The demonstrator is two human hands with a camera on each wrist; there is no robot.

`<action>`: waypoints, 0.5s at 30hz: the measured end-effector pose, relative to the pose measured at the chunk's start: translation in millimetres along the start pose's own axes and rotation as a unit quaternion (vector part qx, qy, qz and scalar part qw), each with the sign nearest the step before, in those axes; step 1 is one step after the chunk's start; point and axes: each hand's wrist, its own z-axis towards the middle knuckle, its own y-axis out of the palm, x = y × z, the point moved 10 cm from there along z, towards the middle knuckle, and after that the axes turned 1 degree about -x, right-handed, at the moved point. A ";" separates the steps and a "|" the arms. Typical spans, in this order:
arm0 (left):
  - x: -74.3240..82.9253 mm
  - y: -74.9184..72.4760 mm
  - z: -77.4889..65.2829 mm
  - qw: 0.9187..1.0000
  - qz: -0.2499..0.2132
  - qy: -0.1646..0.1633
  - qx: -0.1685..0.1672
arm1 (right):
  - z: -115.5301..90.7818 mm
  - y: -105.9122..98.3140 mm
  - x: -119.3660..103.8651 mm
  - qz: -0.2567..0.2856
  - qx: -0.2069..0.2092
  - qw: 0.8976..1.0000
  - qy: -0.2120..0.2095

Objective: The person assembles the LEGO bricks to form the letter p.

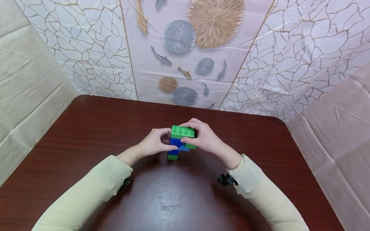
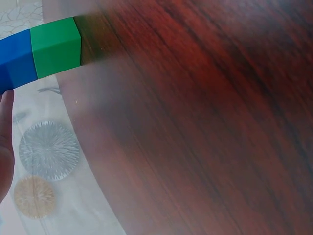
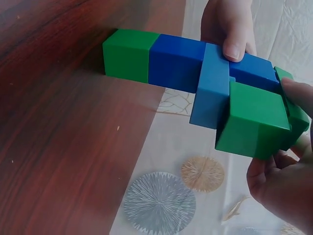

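Observation:
A stack of toy building bricks stands upright on the table in the head view. At its foot sits a green brick (image 1: 172, 157) under a dark blue brick (image 3: 176, 61). Above these a lighter blue brick (image 3: 210, 88) juts out to the right. It carries another dark blue brick (image 1: 174, 142) and a green block (image 3: 254, 117) side by side. Topmost is a long studded green brick (image 1: 183, 132). My left hand (image 1: 154, 142) grips the upper dark blue brick from the left. From the right, my right hand (image 1: 206, 136) pinches the topmost green brick between thumb and fingers.
The dark brown table (image 1: 245, 192) runs back to a patterned cloth (image 1: 185, 80) hung behind it. Plain pale cloth (image 1: 338, 128) closes in the sides. A black wrist device (image 1: 226, 179) shows beneath the right sleeve.

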 end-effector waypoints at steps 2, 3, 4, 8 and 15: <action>0.1 -0.2 -0.3 1.000 -0.002 -0.003 0.000 | -1.0 0.5 -2.3 -0.009 0.000 1.000 -0.008; -0.3 0.1 -0.5 1.000 -0.003 -0.004 0.000 | -1.7 1.1 -2.9 -0.014 0.001 1.000 -0.010; -0.4 0.3 -0.5 1.000 -0.004 -0.004 0.000 | -2.4 1.6 -3.4 -0.017 0.002 1.000 -0.012; 0.1 0.2 -0.5 1.000 -0.007 -0.004 0.001 | -3.6 2.5 -3.9 -0.024 0.000 1.000 -0.012; 0.6 -0.1 -0.5 1.000 -0.005 -0.005 0.004 | -2.3 0.7 -0.7 -0.018 -0.007 1.000 0.015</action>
